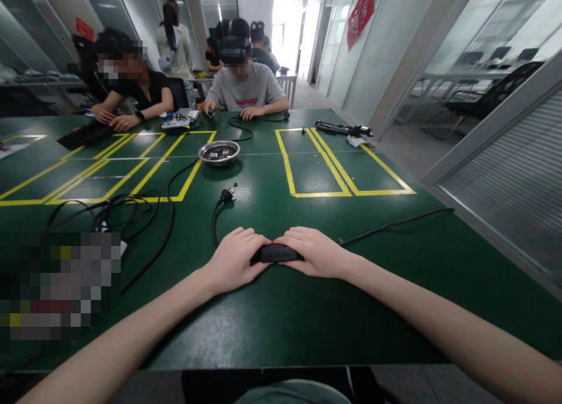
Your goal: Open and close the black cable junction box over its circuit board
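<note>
A black power adapter brick [276,253] lies on the green table [281,316] in front of me. My left hand [235,259] wraps its fingers round the brick's left end. My right hand [314,253] covers the right end, fingers curled over the top. The fingertips of both hands nearly meet above it. One black cable runs from the left side up to a plug [225,196]. Another black cable [395,223] leads off to the right along the table.
A metal bowl [219,152] with small parts stands farther back, between yellow taped rectangles [346,170]. Tangled black cables [118,214] lie at the left. Two seated people work at the far edge; others stand behind. A black tool [342,129] rests at the back right.
</note>
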A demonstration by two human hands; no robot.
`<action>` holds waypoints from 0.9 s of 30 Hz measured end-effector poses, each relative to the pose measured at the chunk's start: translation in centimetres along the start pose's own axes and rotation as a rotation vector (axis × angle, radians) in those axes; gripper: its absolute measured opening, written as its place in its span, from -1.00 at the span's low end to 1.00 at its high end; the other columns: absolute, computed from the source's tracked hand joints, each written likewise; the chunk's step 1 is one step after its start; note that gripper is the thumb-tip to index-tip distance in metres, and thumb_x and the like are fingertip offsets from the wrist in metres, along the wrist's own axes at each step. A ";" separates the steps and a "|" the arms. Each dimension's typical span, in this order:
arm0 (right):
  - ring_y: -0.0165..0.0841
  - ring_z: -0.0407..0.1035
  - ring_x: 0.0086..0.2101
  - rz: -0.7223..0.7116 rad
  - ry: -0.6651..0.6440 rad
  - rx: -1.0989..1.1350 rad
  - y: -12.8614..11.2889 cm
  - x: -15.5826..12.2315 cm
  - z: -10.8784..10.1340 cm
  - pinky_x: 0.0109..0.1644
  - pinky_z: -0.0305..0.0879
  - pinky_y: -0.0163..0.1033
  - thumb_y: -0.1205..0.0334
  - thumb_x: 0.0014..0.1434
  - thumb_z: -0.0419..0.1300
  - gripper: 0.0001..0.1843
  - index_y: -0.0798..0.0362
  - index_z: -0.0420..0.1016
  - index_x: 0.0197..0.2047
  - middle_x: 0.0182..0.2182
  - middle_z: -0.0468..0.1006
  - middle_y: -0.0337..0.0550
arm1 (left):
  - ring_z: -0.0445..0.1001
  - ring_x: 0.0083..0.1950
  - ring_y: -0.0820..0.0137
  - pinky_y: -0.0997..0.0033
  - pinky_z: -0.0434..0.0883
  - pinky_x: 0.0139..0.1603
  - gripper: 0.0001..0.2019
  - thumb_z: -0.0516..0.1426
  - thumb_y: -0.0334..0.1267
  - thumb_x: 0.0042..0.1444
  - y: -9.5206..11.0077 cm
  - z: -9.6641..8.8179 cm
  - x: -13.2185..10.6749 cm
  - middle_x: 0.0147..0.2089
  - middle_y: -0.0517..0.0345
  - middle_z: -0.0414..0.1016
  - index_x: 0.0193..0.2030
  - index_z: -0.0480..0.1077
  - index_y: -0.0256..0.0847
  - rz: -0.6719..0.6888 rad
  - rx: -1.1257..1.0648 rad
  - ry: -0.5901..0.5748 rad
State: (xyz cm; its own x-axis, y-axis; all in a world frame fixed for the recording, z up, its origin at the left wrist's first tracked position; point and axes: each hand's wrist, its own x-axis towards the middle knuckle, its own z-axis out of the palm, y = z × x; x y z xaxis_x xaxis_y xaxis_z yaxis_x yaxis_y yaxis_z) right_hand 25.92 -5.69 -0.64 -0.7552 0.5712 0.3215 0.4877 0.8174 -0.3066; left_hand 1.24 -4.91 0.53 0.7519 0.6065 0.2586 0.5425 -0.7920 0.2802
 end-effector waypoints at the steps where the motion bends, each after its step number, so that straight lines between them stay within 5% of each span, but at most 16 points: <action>1: -0.21 0.49 -0.20 0.002 0.002 -0.001 -0.1 0.0 -0.1 -0.07 0.40 -0.13 0.14 0.38 0.19 -0.72 0.13 0.51 0.05 -0.21 0.61 0.01 | 0.51 -0.23 0.25 0.25 0.31 -0.15 -0.76 0.15 -0.10 0.34 0.0 0.0 0.0 -0.22 0.05 0.60 -0.04 0.48 -0.23 0.009 0.001 0.005; 9: -0.23 0.48 -0.26 0.027 0.020 -0.008 -0.3 0.1 -1.0 -0.12 0.37 -0.14 0.08 0.36 0.23 -0.73 0.12 0.56 -0.08 -0.29 0.61 -0.04 | 0.47 -0.31 0.27 0.24 0.27 -0.22 -0.69 0.15 -0.01 0.35 0.2 -0.5 0.0 -0.34 0.08 0.55 -0.12 0.55 -0.23 0.060 0.022 0.050; 20: -0.21 0.52 -0.21 -0.005 0.108 -0.114 -0.3 0.2 -0.7 -0.10 0.42 -0.13 0.02 0.39 0.18 -0.67 0.11 0.54 0.00 -0.19 0.65 0.01 | 0.49 -0.24 0.24 0.22 0.33 -0.18 -0.61 0.03 0.00 0.44 0.1 -0.5 0.1 -0.26 -0.01 0.62 -0.02 0.51 -0.28 0.154 0.164 0.107; 27: -0.23 0.54 -0.27 -0.008 0.054 -0.210 -0.6 0.0 -0.8 -0.20 0.40 -0.18 0.04 0.41 0.15 -0.68 0.13 0.55 -0.07 -0.24 0.67 -0.01 | 0.53 -0.15 0.22 0.23 0.38 -0.16 -0.62 0.05 -0.04 0.43 0.5 -0.4 0.2 -0.14 -0.05 0.64 0.12 0.48 -0.28 0.191 0.168 0.142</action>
State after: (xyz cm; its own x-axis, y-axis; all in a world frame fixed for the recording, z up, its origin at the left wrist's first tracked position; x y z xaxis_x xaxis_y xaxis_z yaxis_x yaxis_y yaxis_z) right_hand 26.02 -6.13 0.22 -0.7373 0.5634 0.3728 0.5668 0.8161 -0.1124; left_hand 1.51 -5.13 1.07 0.7931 0.4395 0.4217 0.4591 -0.8863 0.0603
